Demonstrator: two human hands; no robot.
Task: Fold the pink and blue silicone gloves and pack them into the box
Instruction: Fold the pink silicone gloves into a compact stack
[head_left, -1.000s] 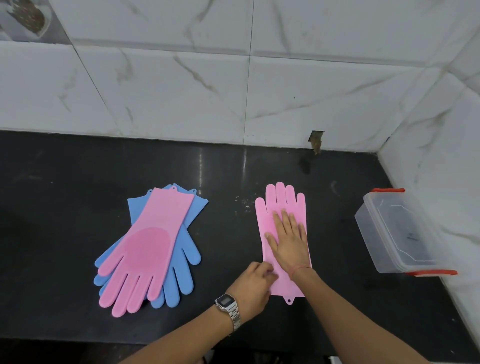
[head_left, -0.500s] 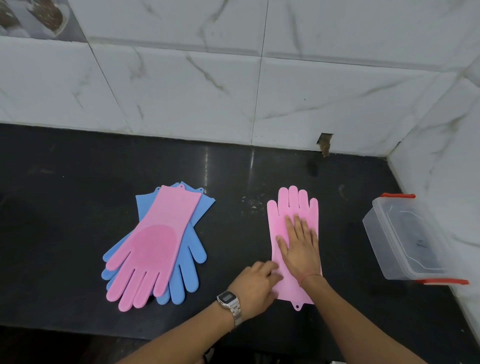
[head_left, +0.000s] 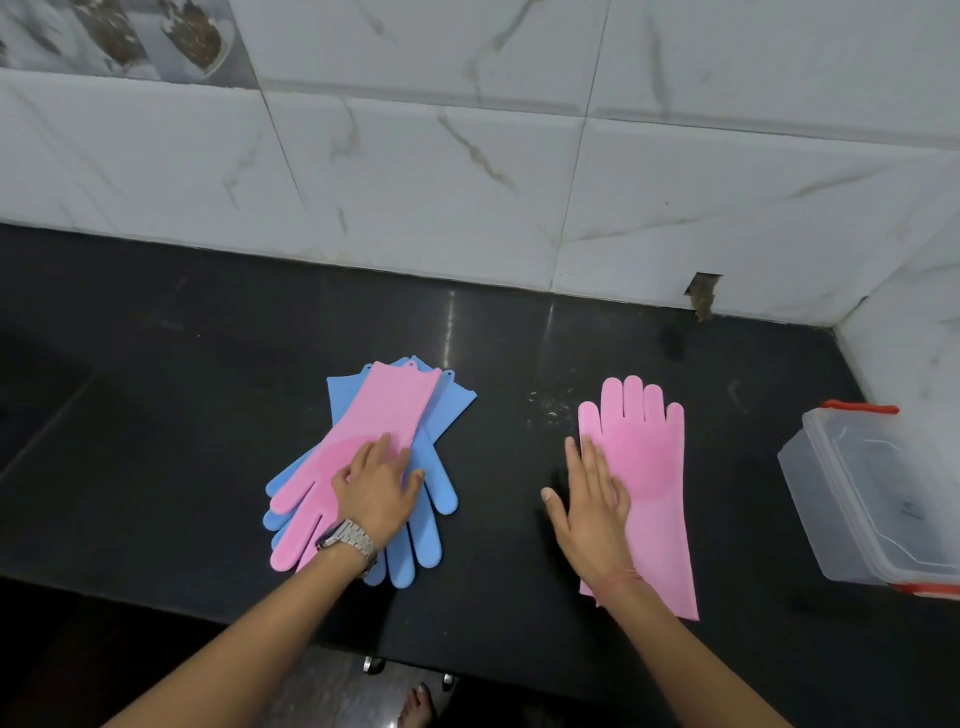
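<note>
Two hands down on gloves, black counter (head_left: 156, 441), box at far right.

Left: stacked pink glove (head_left: 363, 447) atop blue gloves (head_left: 431, 499), fingers toward the viewer; left hand (head_left: 376, 491) rests on the pink palm, fingers loosely spread, gripping nothing, wristwatch (head_left: 349, 540) on. Centre-right: single pink glove (head_left: 652, 493) flat, fingers toward the wall; right hand (head_left: 589, 506) lies flat, fingers straight, on its left edge. Far right: clear box (head_left: 872, 499), red clips, lying tilted, well apart from both.
</note>
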